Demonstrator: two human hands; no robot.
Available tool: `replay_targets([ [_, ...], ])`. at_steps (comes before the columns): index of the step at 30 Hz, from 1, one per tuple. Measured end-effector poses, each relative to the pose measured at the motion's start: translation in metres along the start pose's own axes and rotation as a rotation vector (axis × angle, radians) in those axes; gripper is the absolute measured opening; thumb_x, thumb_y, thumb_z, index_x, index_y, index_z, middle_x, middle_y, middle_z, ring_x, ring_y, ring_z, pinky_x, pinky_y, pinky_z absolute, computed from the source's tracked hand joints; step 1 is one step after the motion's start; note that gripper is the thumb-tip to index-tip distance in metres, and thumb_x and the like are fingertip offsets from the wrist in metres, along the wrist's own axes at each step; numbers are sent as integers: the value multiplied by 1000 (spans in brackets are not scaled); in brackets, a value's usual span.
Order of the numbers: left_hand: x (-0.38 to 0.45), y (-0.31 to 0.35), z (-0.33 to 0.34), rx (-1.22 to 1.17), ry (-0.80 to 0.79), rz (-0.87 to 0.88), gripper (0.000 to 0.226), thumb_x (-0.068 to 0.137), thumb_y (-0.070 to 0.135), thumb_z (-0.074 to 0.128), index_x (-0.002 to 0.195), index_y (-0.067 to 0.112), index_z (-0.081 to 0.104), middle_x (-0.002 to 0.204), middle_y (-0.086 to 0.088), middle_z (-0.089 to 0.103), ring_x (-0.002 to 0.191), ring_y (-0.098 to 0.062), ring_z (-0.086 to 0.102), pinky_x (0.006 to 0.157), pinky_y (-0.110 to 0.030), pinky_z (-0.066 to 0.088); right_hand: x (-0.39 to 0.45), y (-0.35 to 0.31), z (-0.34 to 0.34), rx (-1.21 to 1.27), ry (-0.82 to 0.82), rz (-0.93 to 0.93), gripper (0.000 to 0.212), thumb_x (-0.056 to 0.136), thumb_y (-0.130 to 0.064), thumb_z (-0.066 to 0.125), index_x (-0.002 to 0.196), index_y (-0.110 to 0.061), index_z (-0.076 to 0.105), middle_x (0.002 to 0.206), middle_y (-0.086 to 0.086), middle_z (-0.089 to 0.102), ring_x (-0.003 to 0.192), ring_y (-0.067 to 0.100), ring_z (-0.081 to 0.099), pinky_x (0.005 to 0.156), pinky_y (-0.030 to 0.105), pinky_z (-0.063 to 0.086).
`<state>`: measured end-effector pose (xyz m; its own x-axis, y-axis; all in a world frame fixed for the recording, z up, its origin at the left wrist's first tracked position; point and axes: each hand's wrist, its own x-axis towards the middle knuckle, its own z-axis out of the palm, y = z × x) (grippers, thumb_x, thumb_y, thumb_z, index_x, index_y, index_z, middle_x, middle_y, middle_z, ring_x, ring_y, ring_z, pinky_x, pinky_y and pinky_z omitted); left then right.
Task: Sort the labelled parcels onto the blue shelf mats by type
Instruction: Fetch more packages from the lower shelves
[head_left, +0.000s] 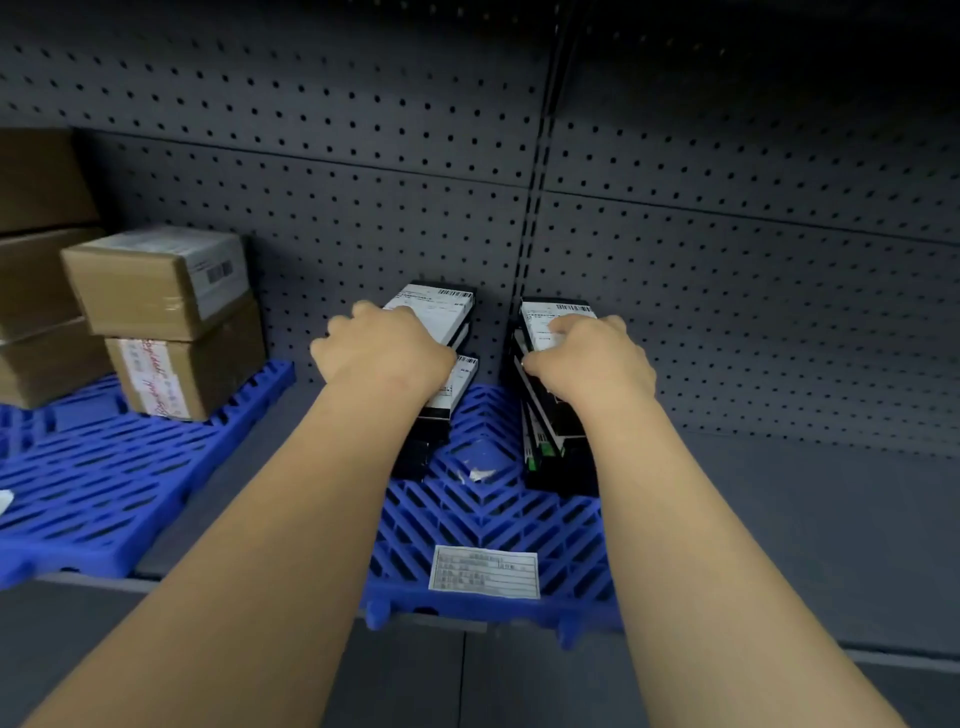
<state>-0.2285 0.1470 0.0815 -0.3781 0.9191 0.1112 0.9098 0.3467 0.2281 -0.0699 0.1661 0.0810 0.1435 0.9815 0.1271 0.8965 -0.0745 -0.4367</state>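
On the shelf, head view:
Shelf: a grey shelf (779, 519) backed by a perforated grey panel (727, 156).
Middle mat: a blue slatted mat (493, 519) lies in the centre, a white paper label (484, 570) near its front edge.
Black parcels, left stack: flat black parcels with white labels (441, 312) are piled at the back left of this mat, against the panel.
Black parcels, right stack: a second pile of black labelled parcels (550, 441) stands just beside it on the right, leaning unevenly.
Left hand: the left hand (384, 353) rests on top of the left stack, fingers curled over the uppermost parcel.
Right hand: the right hand (592, 358) grips the top parcel of the right stack, thumb at its near edge and fingers over the label.
Left mat: another blue mat (104, 478) lies well to the left.
Brown boxes: taped cardboard boxes (171, 322) with labels are stacked on it, more cartons (36, 260) behind them at the frame edge.
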Motion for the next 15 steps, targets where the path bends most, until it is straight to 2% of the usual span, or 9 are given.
replay_targets([
  [3, 2, 4, 5, 18, -8, -8, 64, 84, 57, 49, 137, 21, 45, 135, -11, 41, 123, -33, 38, 94, -44, 35, 4, 1, 0, -32, -19, 6, 53, 86, -45, 59, 135, -29, 48, 137, 6, 37, 119, 32, 46, 100, 43, 40],
  [6, 3, 5, 5, -5, 9, -10, 67, 85, 62, 43, 139, 22, 43, 136, -12, 41, 125, -34, 37, 97, -45, 33, 2, 0, -1, -21, 63, -22, 51, 88, -53, 54, 133, -29, 52, 138, 6, 40, 123, 33, 42, 100, 42, 36],
  [10, -3, -1, 4, -59, 150, 20, 65, 89, 62, 30, 137, 21, 46, 137, -13, 41, 124, -35, 36, 97, -46, 31, -6, -5, -5, 56, 238, -92, 47, 90, -52, 50, 133, -31, 53, 138, 4, 44, 123, 30, 42, 99, 41, 34],
  [15, -12, -23, 0, -127, 333, 70, 58, 93, 57, 29, 131, 21, 53, 133, -11, 47, 121, -35, 40, 94, -45, 33, -23, -31, 1, 159, 395, -204, 40, 91, -46, 48, 126, -30, 60, 136, 0, 49, 118, 27, 47, 100, 42, 38],
])
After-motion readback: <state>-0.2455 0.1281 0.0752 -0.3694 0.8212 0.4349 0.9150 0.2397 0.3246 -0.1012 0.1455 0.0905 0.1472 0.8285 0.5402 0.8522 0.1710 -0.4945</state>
